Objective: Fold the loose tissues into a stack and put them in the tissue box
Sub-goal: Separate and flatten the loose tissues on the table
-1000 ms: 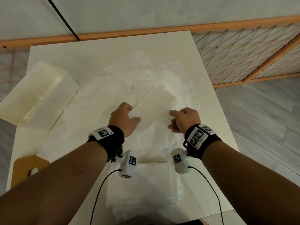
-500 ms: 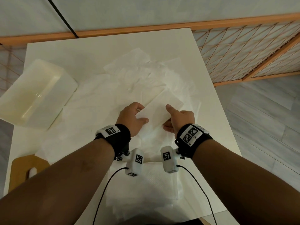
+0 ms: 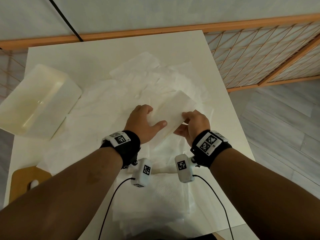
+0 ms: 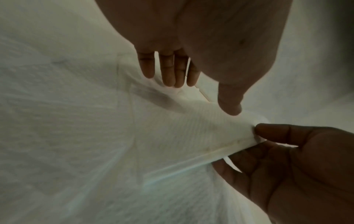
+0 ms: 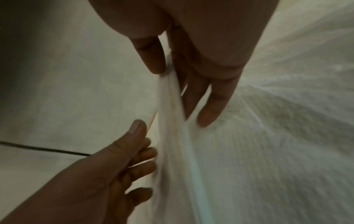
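I am holding a folded tissue (image 3: pixel 174 111) between both hands, lifted a little above the table (image 3: pixel 97 66). My right hand (image 3: pixel 195 125) is pinching the tissue's near right corner, thumb on top and fingers curled underneath. In the left wrist view that pinch is showing clearly at the corner of the folded sheet. My left hand (image 3: pixel 143 123) is lying against the tissue's left side with the fingers (image 4: pixel 168 71) nearly straight and reaching under the sheet, while the thumb (image 3: pixel 160 123) is stretching across its top; this hand is relaxed rather than clenched. The right wrist view is blurred, showing the tissue edge-on between the two hands.

Under and beyond my hands, loose tissues (image 3: pixel 147 73) are lying spread flat and overlapping across the middle of the table. Close to my body, below my wrists, a flat pile of tissues (image 3: pixel 155 201) is sitting at the table's near edge. The tissue box (image 3: pixel 38 103), pale and open at the top, is standing well to the left of my left hand, tilted over the table's left edge. A wooden board (image 3: pixel 26 179) is showing beneath my left forearm. A wooden lattice rail (image 3: pixel 259 54) is standing beyond my right hand, past the table.
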Demonstrator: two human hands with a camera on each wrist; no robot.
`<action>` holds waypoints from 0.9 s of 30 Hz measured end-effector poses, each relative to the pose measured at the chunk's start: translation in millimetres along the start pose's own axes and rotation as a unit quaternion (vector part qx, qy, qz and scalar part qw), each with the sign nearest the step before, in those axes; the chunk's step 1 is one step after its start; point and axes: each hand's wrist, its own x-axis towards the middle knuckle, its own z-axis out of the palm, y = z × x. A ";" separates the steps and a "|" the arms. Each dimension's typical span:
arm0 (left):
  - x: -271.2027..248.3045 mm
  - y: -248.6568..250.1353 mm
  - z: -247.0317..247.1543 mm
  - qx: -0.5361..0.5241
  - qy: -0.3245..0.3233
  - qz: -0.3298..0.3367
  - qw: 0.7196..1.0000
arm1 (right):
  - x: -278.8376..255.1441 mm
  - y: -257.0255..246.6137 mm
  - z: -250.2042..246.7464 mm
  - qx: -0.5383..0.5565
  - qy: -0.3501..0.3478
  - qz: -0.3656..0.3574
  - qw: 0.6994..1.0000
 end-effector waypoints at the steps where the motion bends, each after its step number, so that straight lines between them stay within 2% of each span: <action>1: -0.1 3.7 -0.3 -0.008 -0.013 0.001 1.000 | -2.3 -0.9 -0.1 0.020 -0.015 0.003 1.000; 4: -1.1 13.3 -0.5 -0.044 -0.045 -0.004 0.998 | -8.3 -5.1 1.5 0.037 -0.058 0.012 0.998; 7: -2.2 18.5 -1.5 -0.071 -0.065 -0.011 0.995 | -13.4 -7.9 4.2 -0.016 -0.103 -0.012 0.994; 11: -5.7 20.9 -9.0 -0.130 -0.086 -0.020 0.988 | -14.3 -6.3 3.7 -0.065 -0.109 -0.026 0.992; 15: -9.0 12.6 -20.3 -0.262 -0.095 -0.060 0.959 | -16.6 -8.6 0.2 -0.060 -0.140 -0.007 0.988; 17: -12.1 6.9 -29.3 -0.274 -0.112 -0.052 0.954 | -18.4 -8.1 -1.1 -0.054 -0.145 0.002 0.988; 19: -17.2 3.4 -39.0 -0.227 -0.160 -0.018 0.960 | -17.7 -9.2 -4.4 -0.030 -0.122 0.014 0.992; 21: -29.4 1.9 -46.3 -0.133 -0.247 0.048 0.959 | -13.5 -12.9 -10.8 -0.012 -0.074 0.033 0.997; 23: -49.6 1.1 -44.6 -0.028 -0.369 0.110 0.923 | -8.3 -18.6 -18.9 -0.027 -0.028 0.042 0.998; 25: -73.8 0.5 -35.5 0.039 -0.478 0.125 0.869 | -4.9 -21.5 -25.2 -0.065 0.006 0.034 0.997; 27: -92.5 -3.6 -21.5 0.080 -0.516 0.115 0.845 | -2.5 -19.3 -29.4 -0.136 0.027 0.008 0.990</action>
